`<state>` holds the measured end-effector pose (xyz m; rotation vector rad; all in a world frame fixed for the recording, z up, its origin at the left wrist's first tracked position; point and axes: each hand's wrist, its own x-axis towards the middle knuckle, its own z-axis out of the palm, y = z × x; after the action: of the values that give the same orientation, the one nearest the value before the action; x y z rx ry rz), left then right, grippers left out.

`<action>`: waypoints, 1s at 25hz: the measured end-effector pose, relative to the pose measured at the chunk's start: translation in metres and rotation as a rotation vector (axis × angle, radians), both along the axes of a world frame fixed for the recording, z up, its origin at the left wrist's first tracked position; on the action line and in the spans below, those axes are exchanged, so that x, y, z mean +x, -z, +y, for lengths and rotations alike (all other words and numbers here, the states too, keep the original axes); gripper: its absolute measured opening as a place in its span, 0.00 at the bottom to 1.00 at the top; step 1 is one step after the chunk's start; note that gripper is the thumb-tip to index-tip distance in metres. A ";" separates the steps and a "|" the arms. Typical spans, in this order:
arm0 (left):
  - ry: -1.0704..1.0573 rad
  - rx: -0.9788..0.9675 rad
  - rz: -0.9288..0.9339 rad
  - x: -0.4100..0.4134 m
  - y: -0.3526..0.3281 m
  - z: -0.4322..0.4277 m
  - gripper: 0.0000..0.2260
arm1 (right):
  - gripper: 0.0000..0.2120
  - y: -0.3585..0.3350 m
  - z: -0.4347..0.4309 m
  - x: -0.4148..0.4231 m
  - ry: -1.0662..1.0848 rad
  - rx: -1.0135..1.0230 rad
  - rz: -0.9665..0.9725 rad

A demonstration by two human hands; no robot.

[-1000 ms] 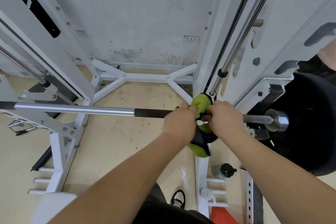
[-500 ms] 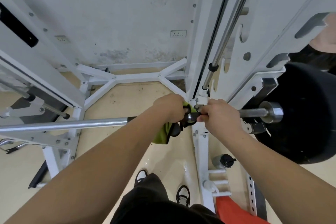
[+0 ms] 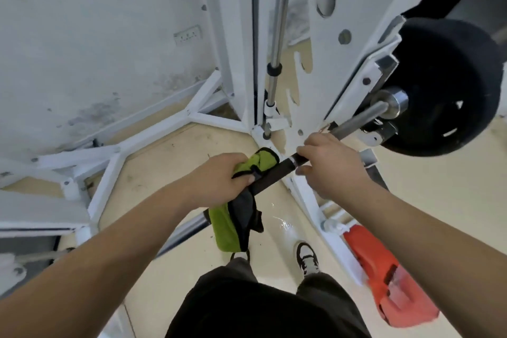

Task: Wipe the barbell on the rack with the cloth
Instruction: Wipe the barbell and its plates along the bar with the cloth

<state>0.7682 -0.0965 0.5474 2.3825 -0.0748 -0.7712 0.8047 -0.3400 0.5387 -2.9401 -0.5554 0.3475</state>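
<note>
The barbell (image 3: 274, 173) runs diagonally from lower left to upper right, with a dark grip section between my hands and a chrome end (image 3: 392, 101) carrying a black weight plate (image 3: 450, 85). My left hand (image 3: 219, 178) is closed around a lime-green and black cloth (image 3: 233, 225) wrapped over the bar; part of the cloth hangs below. To the right of it, my right hand (image 3: 329, 170) grips the bar close to the white rack upright (image 3: 315, 63).
White rack frame legs (image 3: 153, 137) spread across the beige floor against a stained wall. A chrome guide rod (image 3: 277, 35) rises beside the upright. A red object (image 3: 384, 274) lies at the lower right. My shoe (image 3: 307, 256) and dark trousers are below.
My view has swung down and to the right, so the bar now looks diagonal. My left hand with the cloth has slid left along the bar, away from my right hand.
</note>
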 end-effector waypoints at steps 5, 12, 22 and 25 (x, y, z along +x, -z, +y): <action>0.041 -0.216 -0.004 0.035 0.012 -0.043 0.20 | 0.11 -0.013 0.013 0.014 0.170 -0.060 0.124; 0.048 -0.150 0.087 -0.003 0.008 0.028 0.14 | 0.16 -0.021 0.017 0.030 0.244 -0.134 0.244; 0.084 -0.140 -0.062 0.011 0.003 -0.023 0.23 | 0.17 -0.013 0.015 0.021 0.248 -0.072 0.200; 0.126 -0.331 0.132 0.001 -0.004 0.007 0.13 | 0.16 -0.014 0.016 0.022 0.227 -0.095 0.210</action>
<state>0.7692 -0.0895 0.5519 2.0247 -0.2788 -0.8977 0.8271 -0.3243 0.5523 -2.9635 -0.1809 0.6608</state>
